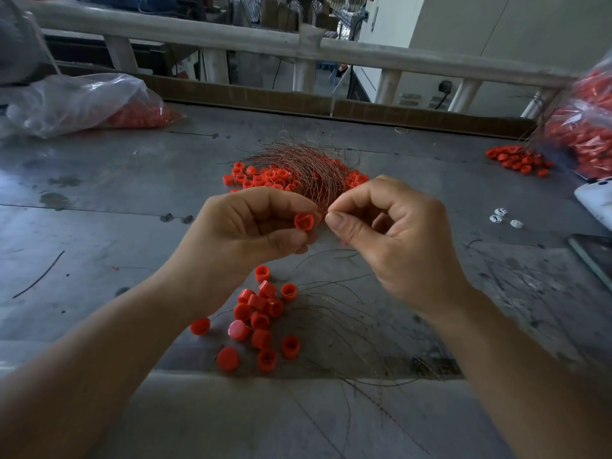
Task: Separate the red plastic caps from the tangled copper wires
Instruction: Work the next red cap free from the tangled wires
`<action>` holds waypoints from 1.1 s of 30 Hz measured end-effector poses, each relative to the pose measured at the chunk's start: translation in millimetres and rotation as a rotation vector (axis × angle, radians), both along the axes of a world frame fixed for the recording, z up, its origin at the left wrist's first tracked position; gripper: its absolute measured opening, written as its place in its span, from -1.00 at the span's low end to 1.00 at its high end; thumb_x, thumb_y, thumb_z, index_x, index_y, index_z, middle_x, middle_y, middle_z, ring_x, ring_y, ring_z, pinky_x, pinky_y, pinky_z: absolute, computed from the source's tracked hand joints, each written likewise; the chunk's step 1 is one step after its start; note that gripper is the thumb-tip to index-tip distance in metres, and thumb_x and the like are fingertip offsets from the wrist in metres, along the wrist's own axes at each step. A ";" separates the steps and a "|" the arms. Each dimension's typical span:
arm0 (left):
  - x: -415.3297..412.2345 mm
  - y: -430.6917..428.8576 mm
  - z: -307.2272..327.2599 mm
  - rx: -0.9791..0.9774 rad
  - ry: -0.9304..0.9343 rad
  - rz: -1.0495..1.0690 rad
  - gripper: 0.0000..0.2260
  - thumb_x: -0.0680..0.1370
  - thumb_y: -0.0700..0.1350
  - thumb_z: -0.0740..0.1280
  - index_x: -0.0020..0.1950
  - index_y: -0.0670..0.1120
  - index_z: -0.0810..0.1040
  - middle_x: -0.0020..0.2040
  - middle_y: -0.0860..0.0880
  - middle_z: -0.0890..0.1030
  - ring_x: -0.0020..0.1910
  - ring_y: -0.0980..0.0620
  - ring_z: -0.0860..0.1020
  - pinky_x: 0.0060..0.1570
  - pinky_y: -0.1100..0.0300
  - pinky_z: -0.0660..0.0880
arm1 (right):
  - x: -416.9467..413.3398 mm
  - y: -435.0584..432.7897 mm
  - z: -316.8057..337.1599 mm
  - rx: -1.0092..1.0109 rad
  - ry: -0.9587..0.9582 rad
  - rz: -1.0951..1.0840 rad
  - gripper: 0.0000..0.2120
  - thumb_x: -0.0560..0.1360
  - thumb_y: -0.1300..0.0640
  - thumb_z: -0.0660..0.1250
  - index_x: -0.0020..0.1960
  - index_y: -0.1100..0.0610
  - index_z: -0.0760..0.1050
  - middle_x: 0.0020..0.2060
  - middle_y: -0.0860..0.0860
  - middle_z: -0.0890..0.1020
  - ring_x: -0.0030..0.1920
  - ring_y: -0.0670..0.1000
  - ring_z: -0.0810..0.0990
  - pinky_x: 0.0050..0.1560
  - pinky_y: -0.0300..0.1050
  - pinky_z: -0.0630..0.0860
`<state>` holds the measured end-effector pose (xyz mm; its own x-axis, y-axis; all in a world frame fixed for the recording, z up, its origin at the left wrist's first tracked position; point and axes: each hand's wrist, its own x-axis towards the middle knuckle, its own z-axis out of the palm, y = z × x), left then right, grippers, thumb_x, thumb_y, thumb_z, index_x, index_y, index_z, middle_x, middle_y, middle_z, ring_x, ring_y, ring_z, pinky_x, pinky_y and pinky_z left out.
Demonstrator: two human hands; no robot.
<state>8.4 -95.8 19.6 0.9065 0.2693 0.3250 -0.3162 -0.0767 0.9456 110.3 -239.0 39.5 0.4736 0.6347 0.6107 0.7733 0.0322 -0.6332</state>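
Left hand (251,226) grips a red cap (304,221), right hand (390,233) pinches the near tip of the wire tangle (308,167) at twelve o'clock; yanking may drag the whole tangle along.

I'm in a small workshop. My worktop (99,226) is scuffed, stained grey sheet, and bulk plastic bags (66,101) of red caps (139,115) slump at both ends. Beyond a rough railing (198,31) stands a wire-guarded fan (318,3).
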 end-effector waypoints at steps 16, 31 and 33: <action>-0.9 0.9 0.6 -0.070 -0.006 -0.009 -0.70 0.33 -0.30 0.33 -0.06 0.00 0.68 -0.16 -0.02 0.69 -0.15 0.08 0.65 -0.17 0.33 0.53 | -0.6 -0.9 -2.5 -0.050 -0.021 -0.022 -0.95 0.38 0.16 0.37 -0.24 0.04 0.52 -0.33 -0.16 0.52 -0.30 -0.20 0.48 -0.30 -0.44 0.35; -2.5 -1.1 3.7 -0.089 -0.028 -0.026 -0.76 0.28 -0.19 0.43 -0.11 0.03 0.69 -0.13 -0.01 0.69 -0.16 0.10 0.65 -0.18 0.33 0.54 | -1.4 -3.3 -1.7 -0.077 0.096 0.038 -0.90 0.37 0.17 0.35 -0.23 -0.02 0.52 -0.31 -0.11 0.56 -0.29 -0.18 0.52 -0.30 -0.42 0.39; -2.6 -1.7 4.1 -0.096 -0.036 -0.039 -0.76 0.27 -0.21 0.48 -0.11 0.02 0.69 -0.14 -0.01 0.69 -0.17 0.10 0.65 -0.18 0.33 0.54 | -1.4 -4.0 -0.2 -0.082 0.141 0.057 -0.86 0.38 0.19 0.38 -0.24 -0.04 0.53 -0.32 -0.12 0.57 -0.32 -0.16 0.53 -0.32 -0.40 0.42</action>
<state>5.8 -97.4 23.7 0.9050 0.2657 0.3321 -0.3514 0.0271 0.9359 109.0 -242.9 39.3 0.5125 0.7080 0.4859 0.6749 0.0177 -0.7377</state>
